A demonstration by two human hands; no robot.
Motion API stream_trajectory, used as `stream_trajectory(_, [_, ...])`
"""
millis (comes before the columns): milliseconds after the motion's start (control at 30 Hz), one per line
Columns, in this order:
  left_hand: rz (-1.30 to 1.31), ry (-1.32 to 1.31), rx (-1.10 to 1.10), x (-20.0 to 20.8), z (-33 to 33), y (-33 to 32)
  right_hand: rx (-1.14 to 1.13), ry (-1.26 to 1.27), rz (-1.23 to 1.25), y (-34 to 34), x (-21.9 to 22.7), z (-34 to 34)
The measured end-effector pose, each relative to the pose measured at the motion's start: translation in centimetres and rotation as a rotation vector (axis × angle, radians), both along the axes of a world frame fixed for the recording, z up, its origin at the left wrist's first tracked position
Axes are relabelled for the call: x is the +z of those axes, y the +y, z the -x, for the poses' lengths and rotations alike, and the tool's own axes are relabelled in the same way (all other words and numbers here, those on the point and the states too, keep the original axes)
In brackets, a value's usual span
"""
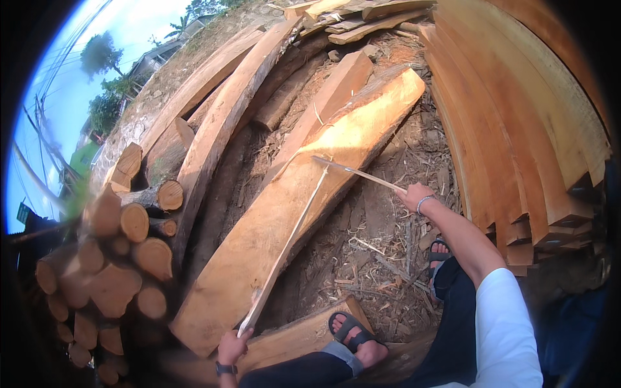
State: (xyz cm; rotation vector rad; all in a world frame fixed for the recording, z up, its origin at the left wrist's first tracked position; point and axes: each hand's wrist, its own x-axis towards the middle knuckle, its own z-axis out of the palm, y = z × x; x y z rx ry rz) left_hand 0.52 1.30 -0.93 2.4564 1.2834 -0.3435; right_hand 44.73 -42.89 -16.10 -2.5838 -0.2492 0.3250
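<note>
A long, wide wooden slab (259,246) lies slantwise before me, its far end in sunlight. My left hand (233,346), with a dark band on the wrist, is closed round the near end of a long pale wood strip (291,239) that runs along the slab. My right hand (416,196), wearing a beaded bracelet, grips the light wooden handle of a tool (365,175). Its narrow, dark, blade-like head reaches over the slab, close to the strip's far end. Whether head and strip touch, I cannot tell.
Cut logs (136,258) are stacked at the left, with long beams (226,116) behind. Sawn planks (504,129) form a tall stack at the right. Wood chips (388,278) litter the ground. My sandalled foot (356,336) rests by a thick timber (297,333) near the slab.
</note>
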Motion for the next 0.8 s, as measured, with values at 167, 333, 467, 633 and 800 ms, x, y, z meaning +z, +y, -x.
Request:
stream_trajectory(167, [0.41, -0.142, 0.107, -0.8, 0.4, 0.4, 0.037, -0.02, -0.267, 3.9, 0.9, 2.1])
stream_trajectory(333, [0.574, -0.155, -0.041, -3.3, -0.6, 0.7, -0.026, 0.05, -0.605, 7.3, 2.5, 2.6])
stream_trajectory(467, [0.624, -0.072, -0.189, -5.2, -1.6, 1.4, -0.263, -0.034, -0.804, 9.0, 2.7, 3.1])
stream_trajectory(633, [0.721, -0.031, -0.253, -8.5, -1.0, 3.1, -0.249, 0.129, -1.0, 9.0, 3.3, 3.2])
stream_trajectory(800, [0.748, 0.028, -0.277, -13.2, -0.1, 4.7, -0.137, -0.095, -1.08, 9.5, 7.0, 4.9])
